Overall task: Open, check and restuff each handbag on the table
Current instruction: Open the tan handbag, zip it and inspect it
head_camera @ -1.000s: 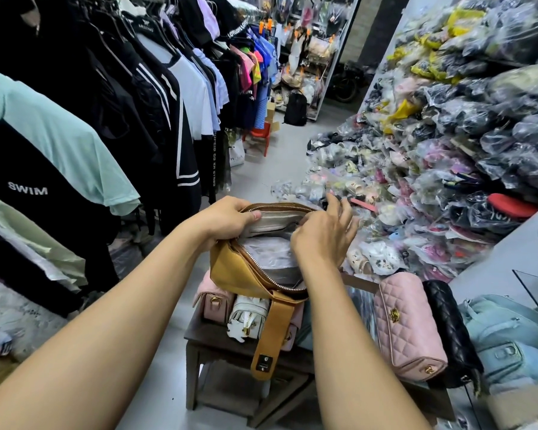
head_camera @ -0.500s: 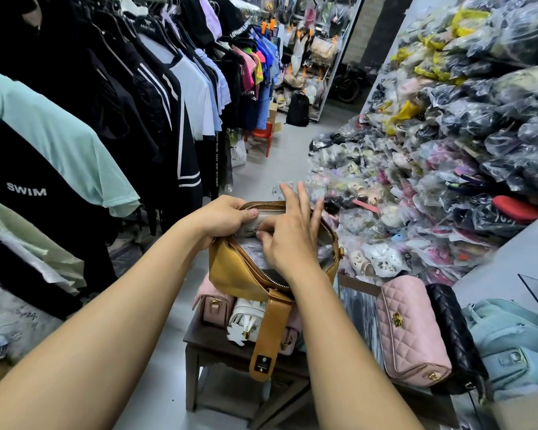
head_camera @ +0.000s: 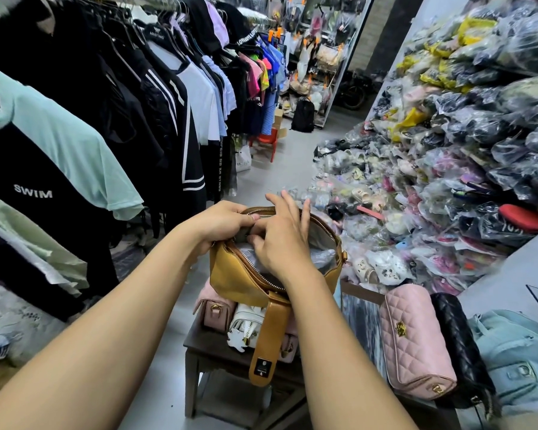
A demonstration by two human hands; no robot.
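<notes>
A mustard-yellow handbag [head_camera: 239, 276] is held up over a small dark wooden table [head_camera: 199, 349], its zip open and its strap tab [head_camera: 267, 342] hanging down. My left hand [head_camera: 221, 225] grips the bag's left end at the rim. My right hand [head_camera: 283, 240] lies over the opening with fingers straight, its palm on the grey plastic stuffing [head_camera: 323, 259] inside. Under the bag, a dusty-pink handbag [head_camera: 215, 311] and a white one [head_camera: 246, 327] lie on the table.
A pink quilted bag [head_camera: 413, 339], a black quilted bag [head_camera: 457, 336] and a light blue bag [head_camera: 516, 352] lie at the right. Hanging clothes [head_camera: 106, 103] line the left side. A pile of bagged shoes [head_camera: 448, 166] slopes down on the right, beside a grey floor aisle.
My right hand moved from the bag's far rim onto the middle of the opening and now covers the stuffing. My left hand kept its hold on the left end.
</notes>
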